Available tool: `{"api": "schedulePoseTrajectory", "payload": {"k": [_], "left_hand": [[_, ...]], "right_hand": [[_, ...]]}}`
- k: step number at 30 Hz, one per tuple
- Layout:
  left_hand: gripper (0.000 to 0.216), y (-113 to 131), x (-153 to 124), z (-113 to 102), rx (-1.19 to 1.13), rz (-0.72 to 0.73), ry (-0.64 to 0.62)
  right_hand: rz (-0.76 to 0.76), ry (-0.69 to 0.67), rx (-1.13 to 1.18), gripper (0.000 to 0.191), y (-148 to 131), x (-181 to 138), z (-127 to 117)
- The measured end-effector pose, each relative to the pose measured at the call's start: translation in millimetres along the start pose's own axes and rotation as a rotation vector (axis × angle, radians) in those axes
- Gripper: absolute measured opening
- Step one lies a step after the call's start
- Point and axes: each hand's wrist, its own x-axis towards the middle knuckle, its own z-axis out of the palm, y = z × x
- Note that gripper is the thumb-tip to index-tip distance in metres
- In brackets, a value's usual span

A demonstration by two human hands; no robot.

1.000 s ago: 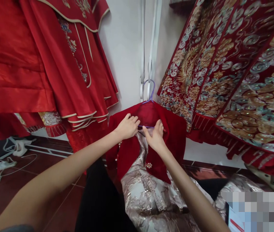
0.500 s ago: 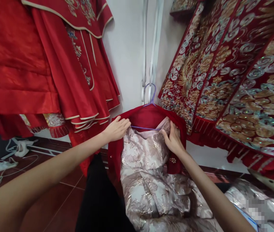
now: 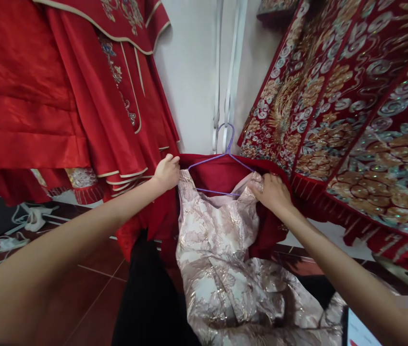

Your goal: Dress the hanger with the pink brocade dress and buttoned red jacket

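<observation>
A pale pink and gold brocade dress point(image 3: 218, 230) hangs by its shoulder straps on a purple hanger point(image 3: 229, 140). Behind it, a dark red jacket point(image 3: 211, 173) spreads out to both sides. My left hand point(image 3: 167, 172) is closed on the jacket's edge, just outside the dress's left strap. On the other side my right hand point(image 3: 275, 194) grips the jacket beside the right strap, its thumb against the strap and its fingers partly hidden. The dress's skirt lies gathered low over my lap.
Red garments point(image 3: 81, 96) hang close on the left, and embroidered dark red ones point(image 3: 326, 110) on the right. White straps point(image 3: 230, 62) run down the wall to the hanger. White cables point(image 3: 5, 245) lie on the tiled floor. A phone point(image 3: 360, 329) is at lower right.
My hands have moved apart, drawing the red jacket outward on both sides. More of the hanger's arms and the dress's straps shows between them.
</observation>
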Motion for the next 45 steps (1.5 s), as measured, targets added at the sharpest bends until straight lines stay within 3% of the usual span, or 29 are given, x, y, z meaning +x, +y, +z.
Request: {"api": "schedulePoseTrajectory", "payload": {"k": [6,12,17,23,27,30,35,39,45], "left_hand": [[0.029,7,-2,5,0.036,-0.084,-0.079],[0.03,2,-1,-4,0.004,-0.202,-0.239],[0.038,-4,-7,-15,-0.076,-0.292,-0.313],[0.055,6,-15,-16,-0.257,-0.261,-0.079],[0.056,9,-14,-8,-0.262,-0.253,-0.061],[0.054,6,-12,-1,-0.261,-0.246,-0.063],[0.043,-1,-14,5,-0.277,-0.207,-0.049],[0.042,-2,-21,7,-0.362,-0.173,-0.021],[0.047,-5,-48,27,-0.428,-0.415,0.029]], "right_hand": [[0.018,-0.292,-0.012,0.065,6,22,-27],[-0.121,-0.577,-0.08,0.066,10,41,-52],[-0.153,-0.779,0.179,0.062,12,47,-58],[-0.022,-0.91,0.485,0.059,38,40,-56],[0.034,-0.993,0.553,0.056,51,31,-57],[-0.039,-0.931,0.638,0.055,50,29,-57],[-0.164,-0.575,0.744,0.058,43,33,-43],[-0.169,-0.351,0.853,0.051,43,26,-33],[-0.03,-0.132,0.826,0.043,57,12,-32]]}}
